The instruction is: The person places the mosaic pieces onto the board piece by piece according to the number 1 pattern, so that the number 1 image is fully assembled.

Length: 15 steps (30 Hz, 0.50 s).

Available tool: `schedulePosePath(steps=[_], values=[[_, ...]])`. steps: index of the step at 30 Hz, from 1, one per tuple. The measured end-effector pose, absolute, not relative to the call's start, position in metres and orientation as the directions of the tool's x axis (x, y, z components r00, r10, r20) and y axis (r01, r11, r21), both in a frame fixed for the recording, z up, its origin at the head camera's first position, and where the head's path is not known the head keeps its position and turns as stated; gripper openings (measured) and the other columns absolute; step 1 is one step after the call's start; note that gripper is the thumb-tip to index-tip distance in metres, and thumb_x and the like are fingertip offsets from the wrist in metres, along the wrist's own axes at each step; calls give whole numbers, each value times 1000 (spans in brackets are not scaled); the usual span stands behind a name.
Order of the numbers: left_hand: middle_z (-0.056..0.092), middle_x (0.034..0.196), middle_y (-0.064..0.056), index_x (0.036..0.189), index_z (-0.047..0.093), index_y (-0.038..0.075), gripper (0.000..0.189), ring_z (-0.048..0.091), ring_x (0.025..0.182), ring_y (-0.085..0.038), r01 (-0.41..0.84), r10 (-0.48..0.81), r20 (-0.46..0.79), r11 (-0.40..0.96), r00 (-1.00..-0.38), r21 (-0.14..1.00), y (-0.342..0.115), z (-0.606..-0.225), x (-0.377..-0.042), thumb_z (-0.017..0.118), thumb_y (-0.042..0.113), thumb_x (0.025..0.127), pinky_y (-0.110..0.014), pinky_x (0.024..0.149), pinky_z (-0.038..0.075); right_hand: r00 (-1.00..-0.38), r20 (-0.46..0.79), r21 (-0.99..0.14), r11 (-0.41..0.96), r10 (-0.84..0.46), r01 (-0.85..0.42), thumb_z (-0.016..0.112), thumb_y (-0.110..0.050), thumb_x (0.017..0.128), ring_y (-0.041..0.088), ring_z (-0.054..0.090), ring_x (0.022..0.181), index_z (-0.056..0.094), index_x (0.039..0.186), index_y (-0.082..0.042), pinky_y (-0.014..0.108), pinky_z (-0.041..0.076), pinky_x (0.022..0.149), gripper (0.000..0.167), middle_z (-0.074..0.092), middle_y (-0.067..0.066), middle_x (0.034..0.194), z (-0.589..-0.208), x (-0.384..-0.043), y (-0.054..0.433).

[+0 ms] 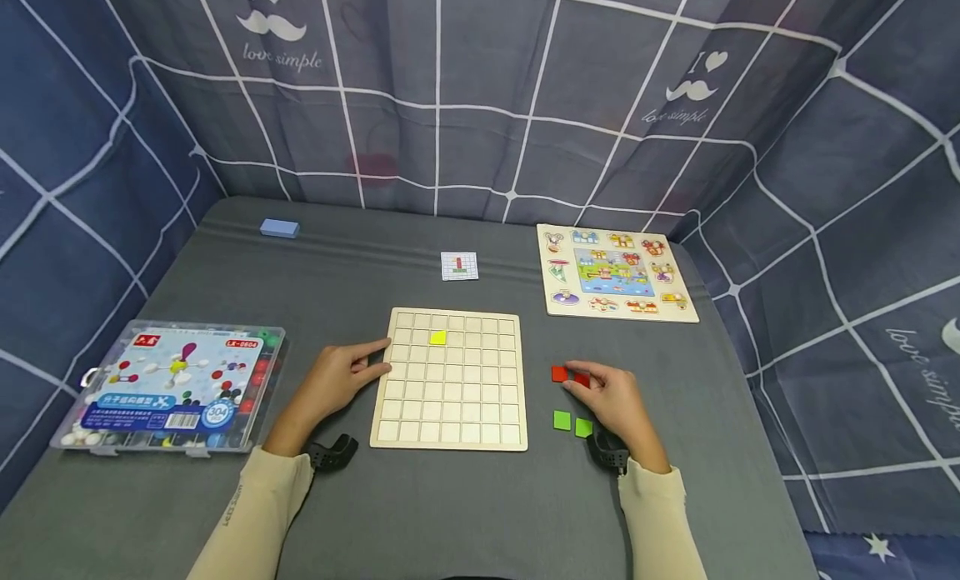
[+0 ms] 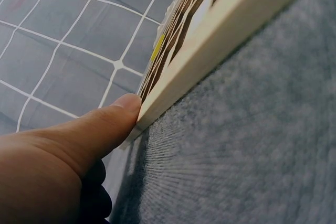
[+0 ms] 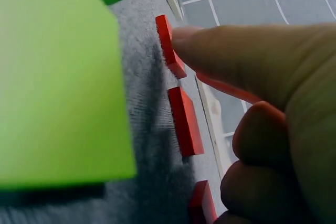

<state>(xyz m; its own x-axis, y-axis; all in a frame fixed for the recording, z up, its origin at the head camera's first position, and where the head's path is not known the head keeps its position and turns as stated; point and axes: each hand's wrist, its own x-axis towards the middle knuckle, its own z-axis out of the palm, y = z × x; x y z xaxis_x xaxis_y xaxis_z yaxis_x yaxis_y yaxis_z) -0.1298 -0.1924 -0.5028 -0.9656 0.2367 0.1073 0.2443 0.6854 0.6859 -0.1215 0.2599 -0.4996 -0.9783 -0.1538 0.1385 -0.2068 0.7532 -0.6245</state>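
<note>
A pale wooden grid board [image 1: 448,405] lies on the table, a yellow square tile [image 1: 438,337] near its top edge. My left hand [image 1: 341,380] rests thumb and index fingertips against the board's left side; the thumb [image 2: 113,119] presses its edge in the left wrist view. To the right of the board, my right hand [image 1: 611,401] pinches a red square tile [image 1: 558,373] with thumb and index finger. Another red tile [image 3: 186,121] lies beside it, and a third is partly covered by the curled fingers. Two green tiles, one left [image 1: 562,420] and one right [image 1: 583,428], lie nearer me.
A small card with a printed pattern [image 1: 459,266] lies behind the board. At the back right is a wooden picture puzzle [image 1: 618,305]. A clear plastic box of molecule model parts [image 1: 172,388] stands on the left, and a blue block [image 1: 280,228] sits at the back left.
</note>
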Motion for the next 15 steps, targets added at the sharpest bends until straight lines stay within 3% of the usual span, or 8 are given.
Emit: schedulePosePath(steps=[15], values=[[36, 54, 8, 137, 68, 10, 47, 29, 50, -8, 238, 226, 112, 676, -968, 698, -191, -504, -130, 78, 26, 93, -27, 51, 26, -974, 170, -571, 790, -152, -222, 87, -21, 84, 6, 35, 50, 81, 108, -15, 25, 26, 50, 25, 40, -10, 58, -504, -123, 258]])
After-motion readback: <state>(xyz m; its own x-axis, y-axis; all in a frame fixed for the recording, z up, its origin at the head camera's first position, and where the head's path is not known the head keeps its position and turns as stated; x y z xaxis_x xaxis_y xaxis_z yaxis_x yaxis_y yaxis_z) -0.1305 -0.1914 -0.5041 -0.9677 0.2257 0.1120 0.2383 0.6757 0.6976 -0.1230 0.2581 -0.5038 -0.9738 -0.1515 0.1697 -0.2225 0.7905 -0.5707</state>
